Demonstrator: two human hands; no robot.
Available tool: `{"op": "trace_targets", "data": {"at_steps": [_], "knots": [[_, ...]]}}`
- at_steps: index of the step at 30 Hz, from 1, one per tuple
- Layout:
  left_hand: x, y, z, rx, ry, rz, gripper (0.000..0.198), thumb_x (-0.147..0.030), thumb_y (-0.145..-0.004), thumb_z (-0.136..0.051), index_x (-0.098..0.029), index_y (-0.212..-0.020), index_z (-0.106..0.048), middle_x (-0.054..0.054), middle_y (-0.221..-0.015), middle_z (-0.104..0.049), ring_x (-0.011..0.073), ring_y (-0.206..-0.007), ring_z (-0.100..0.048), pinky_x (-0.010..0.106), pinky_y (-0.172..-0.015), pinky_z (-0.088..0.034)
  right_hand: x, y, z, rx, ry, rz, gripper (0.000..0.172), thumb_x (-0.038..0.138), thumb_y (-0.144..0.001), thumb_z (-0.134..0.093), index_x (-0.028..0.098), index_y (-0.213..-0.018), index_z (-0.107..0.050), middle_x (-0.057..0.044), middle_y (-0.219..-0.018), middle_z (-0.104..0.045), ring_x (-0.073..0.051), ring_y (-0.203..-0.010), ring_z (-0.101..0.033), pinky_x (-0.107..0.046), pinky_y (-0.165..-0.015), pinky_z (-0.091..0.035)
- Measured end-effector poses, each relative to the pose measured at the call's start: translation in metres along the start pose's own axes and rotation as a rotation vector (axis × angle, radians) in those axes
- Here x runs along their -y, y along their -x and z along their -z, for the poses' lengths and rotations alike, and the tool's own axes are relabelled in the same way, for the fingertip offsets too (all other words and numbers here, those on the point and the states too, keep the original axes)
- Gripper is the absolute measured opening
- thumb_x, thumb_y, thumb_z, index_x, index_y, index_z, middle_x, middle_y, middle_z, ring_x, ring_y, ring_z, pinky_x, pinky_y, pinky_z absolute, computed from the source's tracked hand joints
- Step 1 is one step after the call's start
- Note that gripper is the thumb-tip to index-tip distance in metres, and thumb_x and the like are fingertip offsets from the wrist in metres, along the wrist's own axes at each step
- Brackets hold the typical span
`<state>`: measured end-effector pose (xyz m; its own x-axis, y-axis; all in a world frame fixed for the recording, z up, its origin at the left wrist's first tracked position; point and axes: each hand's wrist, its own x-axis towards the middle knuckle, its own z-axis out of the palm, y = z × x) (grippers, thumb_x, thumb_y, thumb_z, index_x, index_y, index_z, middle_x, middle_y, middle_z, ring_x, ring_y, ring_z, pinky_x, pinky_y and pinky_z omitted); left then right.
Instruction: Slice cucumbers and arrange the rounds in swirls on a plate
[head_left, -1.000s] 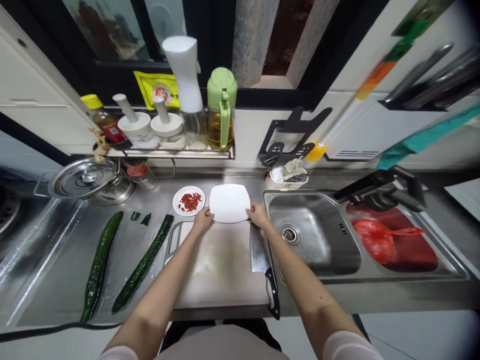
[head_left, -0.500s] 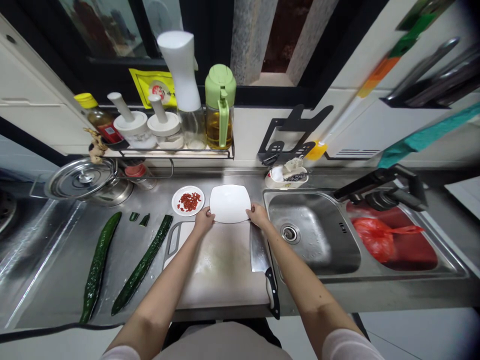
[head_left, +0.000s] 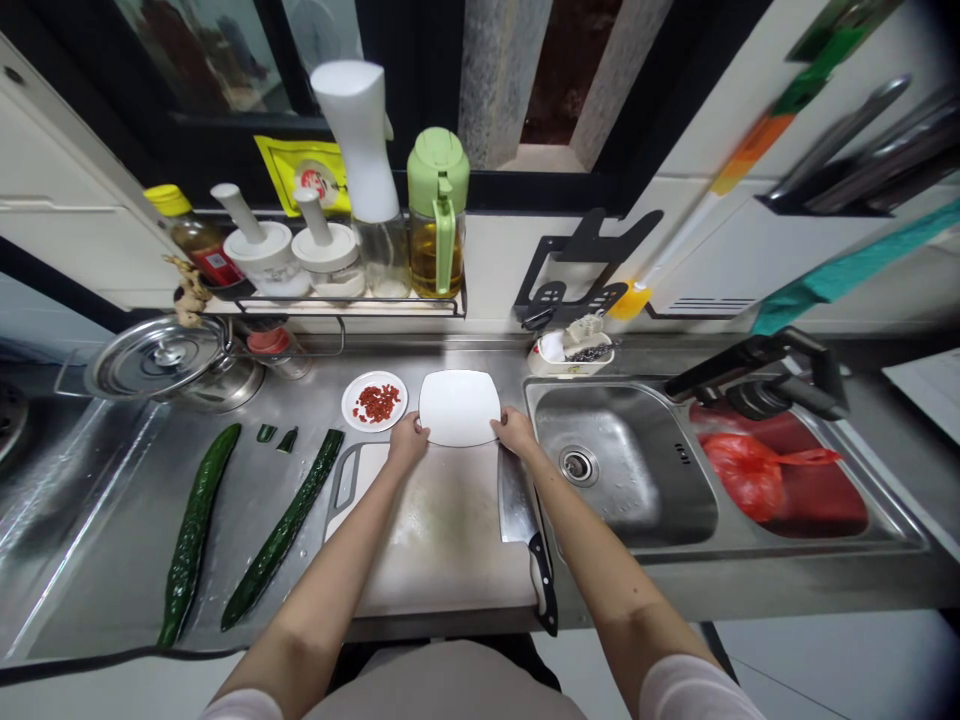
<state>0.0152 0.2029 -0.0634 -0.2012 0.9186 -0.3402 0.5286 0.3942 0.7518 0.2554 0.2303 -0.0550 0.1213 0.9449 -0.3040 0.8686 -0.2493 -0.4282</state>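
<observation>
Between my hands is a white, rounded-square plate (head_left: 459, 405), bare on top, at the far edge of the cutting board (head_left: 442, 540). My left hand (head_left: 409, 440) pinches its lower left corner. At the lower right corner my right hand (head_left: 515, 432) grips it the same way. Just left of the plate sits a small white dish (head_left: 375, 402) of chopped red pieces. A kitchen knife (head_left: 521, 510) lies along the board's right side, partly under my right wrist. Two cucumbers, one whole (head_left: 196, 535) and one with its end cut off (head_left: 285, 530), rest on the steel counter to the left.
A double sink is at right, with a steel basin (head_left: 626, 470) and a red bag (head_left: 742, 475) in the far one. Behind stands a rack holding an oil bottle (head_left: 437, 215) and seasoning jars (head_left: 262, 258). A lidded pot (head_left: 169, 360) is at back left.
</observation>
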Motion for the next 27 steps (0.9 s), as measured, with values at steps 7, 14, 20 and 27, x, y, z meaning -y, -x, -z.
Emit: {"op": "trace_targets", "data": {"at_steps": [7, 14, 20, 27], "knots": [[-0.01, 0.006, 0.004, -0.014, -0.173, -0.007, 0.036, -0.013, -0.074, -0.064, -0.018, -0.109, -0.066, 0.002, -0.069, -0.063, 0.0184, -0.073, -0.061, 0.026, -0.075, -0.043, 0.002, -0.001, 0.001, 0.009, 0.0, -0.003, 0.012, 0.025, -0.08, -0.063, 0.016, -0.088, -0.065, -0.007, -0.081, -0.068, -0.017, -0.075, -0.06, -0.024, -0.064, -0.038], [-0.017, 0.01, 0.006, -0.023, -0.211, -0.002, 0.035, -0.016, -0.074, -0.063, -0.019, -0.109, -0.066, 0.008, -0.082, -0.07, 0.0228, -0.085, -0.064, 0.03, -0.081, -0.043, 0.001, -0.004, 0.002, -0.027, -0.01, 0.005, 0.009, 0.024, -0.075, -0.067, 0.017, -0.081, -0.064, -0.004, -0.072, -0.065, -0.017, -0.072, -0.059, -0.024, -0.063, -0.039], [-0.022, 0.017, 0.006, -0.032, -0.186, -0.026, 0.034, -0.015, -0.076, -0.06, -0.016, -0.11, -0.065, 0.013, -0.091, -0.07, 0.0259, -0.094, -0.063, 0.032, -0.087, -0.042, 0.002, -0.006, 0.004, -0.025, 0.035, 0.029, 0.013, 0.026, -0.074, -0.065, 0.017, -0.084, -0.065, -0.004, -0.071, -0.065, -0.017, -0.07, -0.06, -0.024, -0.061, -0.038], [-0.019, 0.047, 0.018, -0.154, -0.092, -0.082, 0.044, -0.028, -0.083, -0.059, -0.019, -0.126, -0.057, 0.011, -0.103, -0.065, 0.0236, -0.097, -0.06, 0.033, -0.09, -0.042, 0.001, 0.01, 0.011, -0.181, -0.057, 0.025, 0.045, 0.04, -0.08, -0.055, 0.011, -0.113, -0.063, -0.006, -0.073, -0.066, -0.021, -0.073, -0.062, -0.028, -0.065, -0.041]]}}
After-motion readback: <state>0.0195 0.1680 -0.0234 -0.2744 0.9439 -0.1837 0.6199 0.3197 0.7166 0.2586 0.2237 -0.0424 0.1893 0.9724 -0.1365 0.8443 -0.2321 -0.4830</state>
